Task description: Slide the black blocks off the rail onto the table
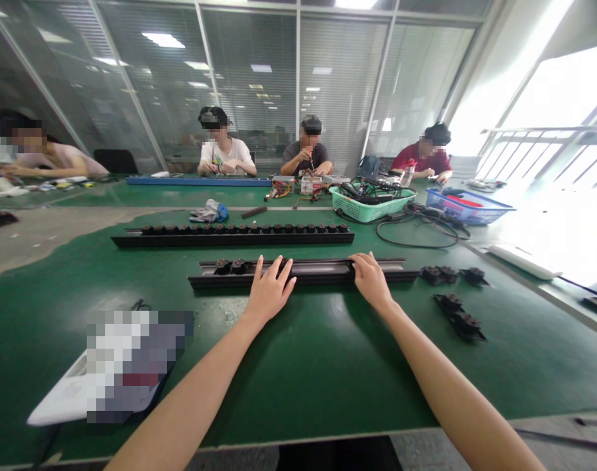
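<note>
A long black channel rail (318,279) lies across the green table in front of me. Two black knob-like parts (230,266) sit in its left end. My left hand (273,288) rests over the rail with its fingers spread, and a dark part shows between the fingertips. Farther right, my right hand (371,278) has its fingers bent and pressed together at the rail's channel. Something small and dark is at those fingertips, mostly hidden. Several similar black parts (446,273) lie just off the rail's right end, and a joined pair (460,317) lies nearer me.
Behind, a second black rail (234,239) holds a full row of such parts. Gloves (210,211), a green basket (372,208) of cables and a blue basket (468,212) stand farther back. A blurred-out white object (67,392) lies front left. Several people work across the table.
</note>
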Demonstrator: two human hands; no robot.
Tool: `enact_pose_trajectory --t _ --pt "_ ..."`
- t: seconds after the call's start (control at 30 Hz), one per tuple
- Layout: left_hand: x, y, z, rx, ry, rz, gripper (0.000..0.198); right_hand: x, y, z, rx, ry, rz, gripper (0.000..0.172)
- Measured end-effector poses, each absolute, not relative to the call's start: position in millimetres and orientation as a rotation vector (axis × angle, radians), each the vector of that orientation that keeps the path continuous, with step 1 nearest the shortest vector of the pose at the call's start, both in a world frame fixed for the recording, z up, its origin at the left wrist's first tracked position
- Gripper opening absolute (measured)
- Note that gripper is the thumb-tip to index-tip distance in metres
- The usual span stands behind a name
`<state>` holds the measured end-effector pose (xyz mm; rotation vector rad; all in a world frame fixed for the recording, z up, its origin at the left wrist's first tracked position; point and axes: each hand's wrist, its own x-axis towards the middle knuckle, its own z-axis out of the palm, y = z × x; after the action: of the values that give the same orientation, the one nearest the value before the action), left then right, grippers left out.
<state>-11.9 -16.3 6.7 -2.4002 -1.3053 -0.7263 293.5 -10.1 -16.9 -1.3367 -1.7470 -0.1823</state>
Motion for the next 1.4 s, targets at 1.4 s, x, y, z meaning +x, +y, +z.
enact_pose_trajectory --t 1.4 --pt "-11 -17 3 -2.384 -1.332 -0.705 0.055 306 -9 -19 -1.409 -1.689 -0.134 0.039"
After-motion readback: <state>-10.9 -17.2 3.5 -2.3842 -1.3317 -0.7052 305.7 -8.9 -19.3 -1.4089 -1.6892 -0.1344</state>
